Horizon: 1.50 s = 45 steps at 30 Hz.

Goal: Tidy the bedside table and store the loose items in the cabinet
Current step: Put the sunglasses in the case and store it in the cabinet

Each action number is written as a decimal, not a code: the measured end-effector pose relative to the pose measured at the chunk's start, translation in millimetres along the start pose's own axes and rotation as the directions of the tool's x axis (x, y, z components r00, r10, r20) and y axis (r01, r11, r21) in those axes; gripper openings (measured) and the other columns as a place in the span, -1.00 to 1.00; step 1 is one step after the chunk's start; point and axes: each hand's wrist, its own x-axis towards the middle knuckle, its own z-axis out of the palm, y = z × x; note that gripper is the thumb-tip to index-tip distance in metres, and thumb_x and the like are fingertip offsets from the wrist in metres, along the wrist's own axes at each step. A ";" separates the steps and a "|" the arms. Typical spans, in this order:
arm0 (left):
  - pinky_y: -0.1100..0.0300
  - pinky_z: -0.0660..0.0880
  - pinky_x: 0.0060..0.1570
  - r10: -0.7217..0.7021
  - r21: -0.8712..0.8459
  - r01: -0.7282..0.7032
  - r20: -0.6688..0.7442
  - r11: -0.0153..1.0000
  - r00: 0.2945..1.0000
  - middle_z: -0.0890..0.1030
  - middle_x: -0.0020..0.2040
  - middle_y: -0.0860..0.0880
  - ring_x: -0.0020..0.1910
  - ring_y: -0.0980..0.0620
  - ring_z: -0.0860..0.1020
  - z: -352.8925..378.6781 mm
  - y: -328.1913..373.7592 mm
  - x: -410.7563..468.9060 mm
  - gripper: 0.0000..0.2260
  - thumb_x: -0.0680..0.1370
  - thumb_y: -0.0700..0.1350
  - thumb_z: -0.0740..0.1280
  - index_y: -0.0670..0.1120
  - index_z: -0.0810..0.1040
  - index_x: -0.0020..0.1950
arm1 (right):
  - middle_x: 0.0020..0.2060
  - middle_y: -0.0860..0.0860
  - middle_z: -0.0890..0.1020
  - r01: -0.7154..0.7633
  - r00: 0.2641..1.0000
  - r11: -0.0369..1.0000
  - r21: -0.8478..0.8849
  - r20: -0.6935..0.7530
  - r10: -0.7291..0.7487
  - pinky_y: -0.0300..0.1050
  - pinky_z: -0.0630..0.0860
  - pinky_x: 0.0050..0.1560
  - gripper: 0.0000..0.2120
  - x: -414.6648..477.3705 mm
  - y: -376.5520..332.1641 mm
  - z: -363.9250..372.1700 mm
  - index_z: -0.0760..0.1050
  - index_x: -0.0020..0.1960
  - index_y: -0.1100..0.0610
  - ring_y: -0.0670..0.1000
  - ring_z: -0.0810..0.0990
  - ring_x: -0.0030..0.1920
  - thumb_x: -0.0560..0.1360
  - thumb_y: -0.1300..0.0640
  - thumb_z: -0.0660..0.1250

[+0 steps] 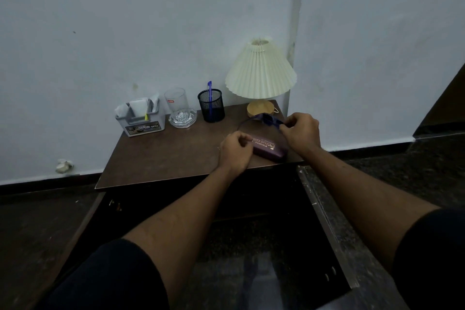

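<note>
A purple spectacle case point(270, 149) with gold lettering lies near the front right edge of the brown bedside table point(163, 156). Just above it, a pair of purple-framed glasses point(266, 118) is held up by both hands. My right hand point(300, 131) pinches the frame at its right end. My left hand point(236, 150) pinches the thin temple arm that curves down to the left, and it rests against the case's left end. Below the tabletop the cabinet point(251, 246) stands open, with both doors swung outward.
Along the back of the table stand a grey organiser box point(143, 118) with papers, a drinking glass point(177, 99), a glass ashtray point(182, 118), a black mesh pen cup point(211, 106) holding a blue pen, and a pleated cream lamp point(260, 73). The open right door point(324, 224) juts toward me.
</note>
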 end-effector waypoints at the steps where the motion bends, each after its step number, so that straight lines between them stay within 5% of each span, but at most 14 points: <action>1: 0.23 0.51 -0.01 -0.014 -0.002 0.014 -0.008 1.000 1.000 0.67 -0.03 0.02 -0.10 0.10 0.59 -6.5 -2.3 -2.7 -0.89 0.51 -0.19 0.38 -0.05 0.67 -0.01 | -0.16 0.01 0.68 0.016 1.000 1.000 0.022 0.005 -0.016 -0.16 0.54 -0.10 -0.92 -5.0 -4.4 -4.2 0.67 -0.04 0.14 0.00 0.63 -0.12 0.46 0.17 0.48; 5: 0.18 0.51 -0.05 -0.096 -0.074 0.090 -0.087 0.993 0.992 0.66 -0.19 0.04 -0.21 0.04 0.58 -38.5 -10.0 -9.7 -0.88 0.50 -0.20 0.37 0.01 0.64 -0.15 | -0.19 -0.06 0.68 0.047 0.998 0.990 0.134 0.024 -0.050 -0.35 0.49 -0.15 -0.89 -26.0 -20.7 -14.1 0.68 -0.01 0.12 -0.14 0.60 -0.21 0.47 0.14 0.51; 8: 0.03 0.60 -0.03 -0.151 -0.149 0.132 -0.124 0.980 0.981 0.66 -0.25 0.03 -0.20 -0.09 0.64 -69.1 -17.9 -11.9 -0.88 0.46 -0.18 0.36 0.03 0.61 -0.22 | -0.18 -0.05 0.71 0.003 0.997 0.964 0.265 0.074 -0.024 -0.15 0.62 0.02 -0.86 -39.9 -26.5 -11.4 0.70 0.01 0.12 -0.09 0.67 -0.15 0.46 0.13 0.53; 12: -0.09 0.64 0.06 -0.080 -0.192 0.047 -0.166 0.980 0.983 0.68 -0.17 0.01 -0.19 0.01 0.64 -111.8 -19.3 -23.5 -0.85 0.49 -0.25 0.40 0.00 0.66 -0.09 | -0.13 0.00 0.75 -0.125 0.970 0.881 0.456 0.242 0.012 -0.07 0.67 0.07 -0.89 -63.4 -37.9 -5.0 0.70 0.01 0.11 -0.03 0.73 -0.09 0.48 0.16 0.52; 15: -0.01 0.64 0.09 -0.001 -0.190 -0.027 -0.148 0.981 0.989 0.71 -0.04 0.01 -0.15 0.12 0.62 -136.3 -17.9 -35.0 -0.82 0.52 -0.25 0.41 -0.09 0.68 0.10 | -0.08 0.12 0.75 -0.211 0.941 0.804 0.556 0.338 0.013 -0.06 0.67 0.08 -0.88 -83.9 -50.5 -0.9 0.68 0.05 0.21 0.04 0.74 -0.09 0.51 0.25 0.47; 19: 0.31 0.58 0.02 0.143 -0.190 -0.167 -0.135 0.968 0.981 0.73 0.01 0.03 -0.10 0.26 0.65 -160.3 -11.8 -53.5 -0.82 0.54 -0.29 0.40 -0.10 0.71 0.08 | -0.04 0.23 0.73 -0.233 0.915 0.768 0.597 0.402 -0.036 -0.14 0.68 0.01 -0.88 -104.2 -63.8 0.9 0.67 0.05 0.28 0.07 0.69 -0.12 0.53 0.30 0.43; 25: 0.21 0.61 0.11 0.225 -0.199 -0.228 -0.039 0.953 0.974 0.75 0.00 0.00 0.04 0.04 0.70 -187.1 -2.7 -71.2 -0.82 0.54 -0.23 0.44 -0.10 0.71 0.12 | -0.03 0.29 0.71 -0.318 0.891 0.689 0.651 0.453 -0.016 -0.13 0.68 -0.02 -0.85 -112.5 -73.0 1.9 0.65 0.06 0.34 -0.01 0.66 -0.28 0.53 0.30 0.43; 37: 0.23 0.55 -0.03 0.424 0.244 -0.439 0.114 0.865 0.898 0.58 -0.02 0.11 -0.03 0.17 0.57 -191.9 5.6 -76.7 -0.81 0.54 -0.08 0.45 0.04 0.72 0.15 | -0.01 0.19 0.72 -0.257 0.878 0.771 0.584 0.474 -0.066 -0.13 0.69 -0.04 -0.80 -131.8 -108.2 -18.5 0.65 0.14 0.32 0.06 0.67 -0.09 0.58 0.26 0.37; 42: 0.24 0.55 -0.05 0.453 0.296 -0.469 0.125 0.832 0.883 0.64 -0.03 0.09 -0.06 0.17 0.59 -189.9 7.1 -79.9 -0.81 0.53 -0.07 0.45 0.04 0.72 0.14 | -0.05 0.01 0.74 -0.052 0.841 0.885 0.462 0.499 -0.210 -0.25 0.65 -0.10 -0.76 -131.9 -107.2 -23.7 0.67 0.16 0.14 -0.03 0.73 -0.03 0.49 0.20 0.49; 45: 0.35 0.56 -0.06 0.397 0.174 -0.391 0.002 0.904 0.918 0.70 -0.02 0.05 -0.07 0.19 0.64 -186.3 15.4 -81.9 -0.81 0.52 -0.10 0.46 -0.03 0.72 0.12 | -0.07 0.10 0.75 -0.038 0.870 0.864 0.502 0.442 -0.219 -0.23 0.67 -0.08 -0.82 -136.1 -106.0 -16.0 0.68 0.11 0.23 0.01 0.71 -0.07 0.51 0.29 0.45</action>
